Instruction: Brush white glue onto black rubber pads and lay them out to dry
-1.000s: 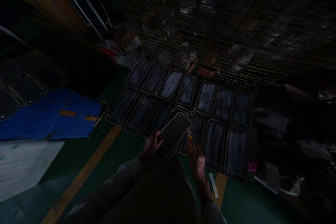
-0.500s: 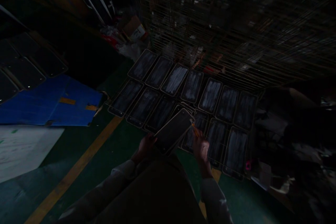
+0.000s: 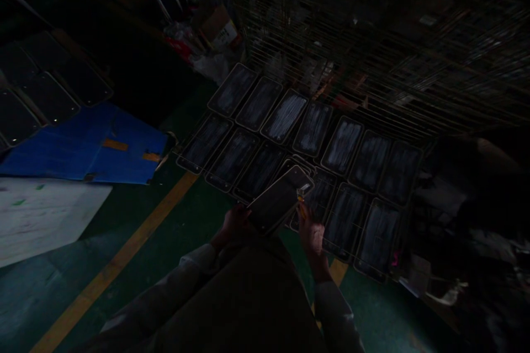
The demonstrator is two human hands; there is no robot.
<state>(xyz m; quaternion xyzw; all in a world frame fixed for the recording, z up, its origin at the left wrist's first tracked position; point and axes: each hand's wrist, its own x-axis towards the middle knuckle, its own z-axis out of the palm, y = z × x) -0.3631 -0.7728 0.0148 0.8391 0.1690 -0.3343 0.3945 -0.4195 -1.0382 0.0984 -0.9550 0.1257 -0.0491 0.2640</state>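
Note:
My left hand [image 3: 234, 223] is closed on the near left end of a dark rectangular panel [image 3: 279, 198] with rounded corners and pale edges. This panel is tilted, raised over other panels. My right hand [image 3: 311, 231] grips a small brush [image 3: 301, 207] with an orange handle. Its tip is at the panel's far right end, where a short pale streak shows. Beneath and beyond lie two rows of similar panels, among them a heavily streaked one [image 3: 285, 116] and a fainter one [image 3: 232, 146]. Dim light hides finger detail.
A wire mesh cage [image 3: 372, 66] stands behind the panels, with a cardboard box [image 3: 219, 30] and plastic bags nearby. More dark panels [image 3: 49, 96] lie on a blue sheet [image 3: 95, 143] at left, above a white board [image 3: 45, 215]. A yellow line [image 3: 124, 253] crosses the green floor.
The brush tip has moved from the panel's right edge onto its far end, leaving a pale streak there. My left hand keeps hold of the panel. The whole view has shifted slightly.

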